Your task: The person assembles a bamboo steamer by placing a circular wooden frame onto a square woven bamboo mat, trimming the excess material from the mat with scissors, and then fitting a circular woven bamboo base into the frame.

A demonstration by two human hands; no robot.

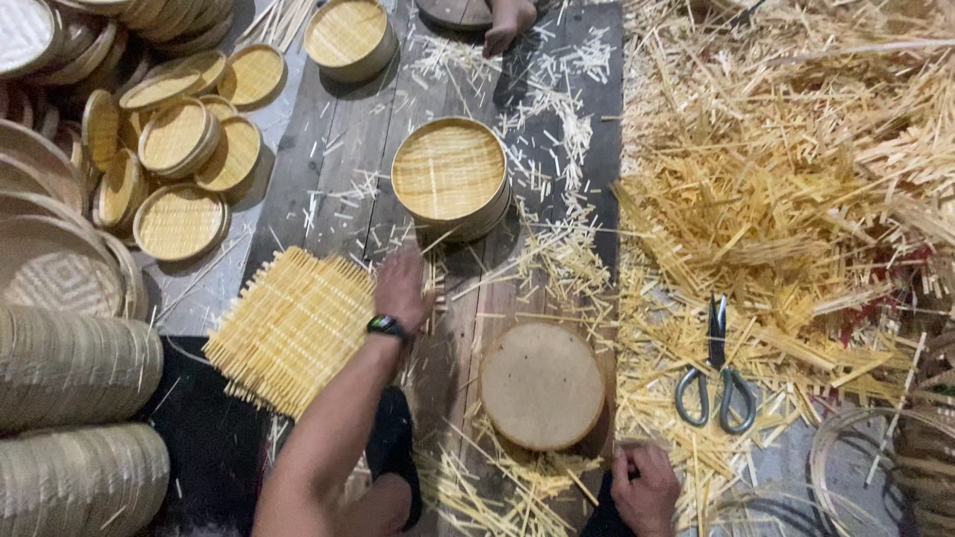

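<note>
The square woven bamboo mat (293, 328) lies on the dark plank floor (338, 149) at about 8 o'clock from frame centre, and the left hand (402, 288) rests palm-down on its 3 o'clock edge, fingers loosely spread, not gripping anything that I can see. The right hand (647, 487) sits down at 5 o'clock, curled on the floor; can't tell if it's holding something.

My guess at the risk: the mat's loose stick ends poke out all round, so dragging it by one edge could snag them on the scattered offcuts (557, 259) and pull the weave apart.

The round bamboo tray (450, 174) sits just off at 12 o'clock from that hand, a round board (542, 385) at 4 o'clock. Scissors (716, 373) lie in the big scrap pile (796, 179) at 3 o'clock, well apart. Finished trays (179, 149) crowd 10 o'clock.
</note>
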